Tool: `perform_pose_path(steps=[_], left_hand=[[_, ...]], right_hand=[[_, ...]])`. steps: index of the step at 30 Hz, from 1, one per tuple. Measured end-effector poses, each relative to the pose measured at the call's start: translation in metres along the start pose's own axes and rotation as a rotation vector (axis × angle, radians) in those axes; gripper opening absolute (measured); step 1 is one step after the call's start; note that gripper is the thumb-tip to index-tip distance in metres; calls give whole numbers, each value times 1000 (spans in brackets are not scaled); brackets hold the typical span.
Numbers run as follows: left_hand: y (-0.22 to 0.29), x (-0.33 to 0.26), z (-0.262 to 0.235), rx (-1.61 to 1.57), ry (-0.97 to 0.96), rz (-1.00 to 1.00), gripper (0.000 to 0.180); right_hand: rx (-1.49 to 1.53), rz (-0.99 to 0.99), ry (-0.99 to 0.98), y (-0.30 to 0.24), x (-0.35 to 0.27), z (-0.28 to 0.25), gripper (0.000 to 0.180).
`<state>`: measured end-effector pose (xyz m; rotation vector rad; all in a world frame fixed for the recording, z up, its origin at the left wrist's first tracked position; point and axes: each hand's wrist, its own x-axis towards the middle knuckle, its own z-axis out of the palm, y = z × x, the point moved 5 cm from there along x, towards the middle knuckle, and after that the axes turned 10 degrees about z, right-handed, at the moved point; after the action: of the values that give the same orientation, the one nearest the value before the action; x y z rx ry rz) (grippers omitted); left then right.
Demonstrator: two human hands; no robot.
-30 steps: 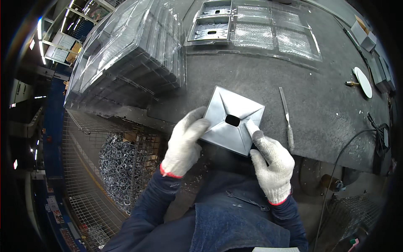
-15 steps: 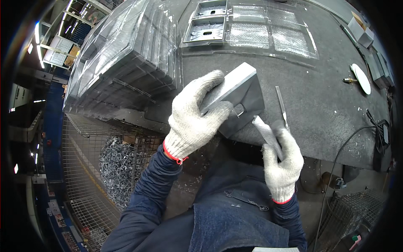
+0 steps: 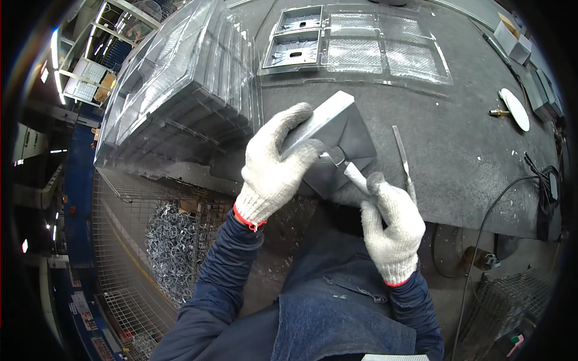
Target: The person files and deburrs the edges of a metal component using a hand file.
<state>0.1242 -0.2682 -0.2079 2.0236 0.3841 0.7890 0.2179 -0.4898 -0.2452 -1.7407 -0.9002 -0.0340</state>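
My left hand (image 3: 271, 165), in a pale knitted glove, grips a square grey metal housing (image 3: 355, 135) by its left side. The housing is tilted above the table's front edge and has a small opening near its middle. My right hand (image 3: 394, 231), also gloved, is closed around a hand tool (image 3: 356, 178) with a pale wrapped handle. Its thin tip is at the opening; whether it touches the rim I cannot tell. Just beyond my right hand, a narrow flat file-like tool (image 3: 398, 144) with a wrapped handle lies on the table.
A tall stack of clear plastic trays (image 3: 174, 90) stands at the left. Farther back, a clear tray (image 3: 355, 78) holds two similar housings (image 3: 294, 51). A white disc (image 3: 515, 110) and a black cable (image 3: 503, 198) are at the right. Below left, a wire basket (image 3: 120, 240) contains metal scraps (image 3: 171, 246).
My right hand has moved left and brought the tool's tip up to the housing's opening. The housing, still in my left hand, has shifted slightly left.
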Motion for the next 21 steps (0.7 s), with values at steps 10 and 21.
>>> perform_pose_path(steps=[10,21], left_hand=[[-51,16,-15,-53,-35,-229,47],[-60,40,-13,389,-256,-227,61]], right_hand=[[-48,73,-20,15,-8,-1,49],[-113,31,-148,23,-5,6,54]])
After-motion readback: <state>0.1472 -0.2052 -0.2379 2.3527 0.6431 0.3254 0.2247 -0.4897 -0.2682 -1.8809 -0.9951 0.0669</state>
